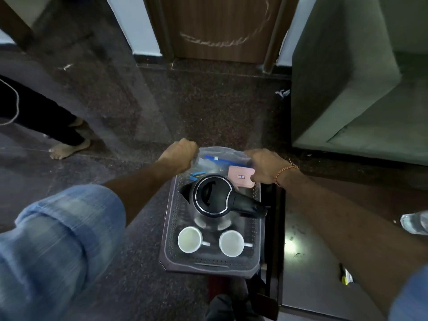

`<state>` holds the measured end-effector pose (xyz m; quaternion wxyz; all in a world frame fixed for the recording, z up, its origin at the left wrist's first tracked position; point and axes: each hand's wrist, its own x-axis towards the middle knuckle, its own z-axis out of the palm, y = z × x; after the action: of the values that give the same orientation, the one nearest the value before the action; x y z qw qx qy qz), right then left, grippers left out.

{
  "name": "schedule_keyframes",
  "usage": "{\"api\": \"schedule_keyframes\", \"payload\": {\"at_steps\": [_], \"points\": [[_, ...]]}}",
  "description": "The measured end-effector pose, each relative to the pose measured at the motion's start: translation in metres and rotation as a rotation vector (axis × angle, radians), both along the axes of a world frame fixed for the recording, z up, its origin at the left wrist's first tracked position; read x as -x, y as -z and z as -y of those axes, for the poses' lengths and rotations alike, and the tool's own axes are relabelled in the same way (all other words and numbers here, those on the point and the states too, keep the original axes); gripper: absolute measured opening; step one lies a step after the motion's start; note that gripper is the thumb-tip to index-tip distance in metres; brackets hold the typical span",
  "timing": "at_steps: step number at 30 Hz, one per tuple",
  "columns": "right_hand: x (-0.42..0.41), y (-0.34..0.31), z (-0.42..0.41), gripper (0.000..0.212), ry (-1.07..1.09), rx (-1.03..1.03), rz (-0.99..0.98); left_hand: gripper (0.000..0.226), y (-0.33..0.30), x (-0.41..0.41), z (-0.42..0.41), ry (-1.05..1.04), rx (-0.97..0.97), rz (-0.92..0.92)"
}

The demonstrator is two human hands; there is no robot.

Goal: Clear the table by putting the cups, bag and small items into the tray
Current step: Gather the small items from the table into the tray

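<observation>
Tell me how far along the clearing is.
Done: both cups sit in the tray beside the kettle. In hand: left hand and right hand settle the bag at its far end. Left: a bottle remains on the table.

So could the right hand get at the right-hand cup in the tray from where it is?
Probably yes. The right hand is on the bag at the tray's far end; the cup stands uncovered nearer, beside the kettle.

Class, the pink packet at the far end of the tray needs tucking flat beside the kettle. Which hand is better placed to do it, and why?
The right hand: it already rests against the pink packet at the tray's far right corner. The left hand is at the clear bag's left edge, across from it.
</observation>
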<state>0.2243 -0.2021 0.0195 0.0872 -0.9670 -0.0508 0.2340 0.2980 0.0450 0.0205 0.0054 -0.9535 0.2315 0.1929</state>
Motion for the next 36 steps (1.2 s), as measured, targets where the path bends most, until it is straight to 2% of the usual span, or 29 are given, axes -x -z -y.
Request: {"api": "schedule_keyframes", "payload": {"at_steps": [2, 5, 7, 12, 18, 23, 30, 36], "points": [[0.000, -0.023, 0.004, 0.061, 0.010, -0.012, 0.019, 0.023, -0.029, -0.003, 0.006, -0.025, 0.021, 0.029], [0.007, -0.064, 0.016, 0.081, 0.053, -0.029, 0.034, 0.042, -0.068, -0.006, 0.022, 0.005, 0.044, 0.045], [0.016, -0.096, 0.028, 0.086, 0.094, -0.027, 0.059, 0.046, -0.095, -0.004, 0.039, 0.034, 0.087, 0.040], [0.057, -0.182, 0.065, 0.085, 0.211, -0.040, 0.189, 0.069, -0.179, 0.018, 0.101, 0.226, 0.176, -0.079], [0.115, -0.234, 0.131, 0.082, 0.354, -0.060, 0.303, 0.067, -0.249, 0.039, 0.194, 0.460, 0.212, 0.041], [0.170, -0.238, 0.209, 0.082, 0.427, -0.037, 0.318, 0.064, -0.254, 0.080, 0.275, 0.568, 0.241, 0.040], [0.271, -0.218, 0.326, 0.078, 0.553, -0.075, 0.284, 0.069, -0.217, 0.163, 0.379, 0.583, 0.175, -0.049], [0.338, -0.190, 0.390, 0.076, 0.675, -0.138, 0.233, 0.061, -0.182, 0.237, 0.453, 0.650, 0.169, -0.124]]}}
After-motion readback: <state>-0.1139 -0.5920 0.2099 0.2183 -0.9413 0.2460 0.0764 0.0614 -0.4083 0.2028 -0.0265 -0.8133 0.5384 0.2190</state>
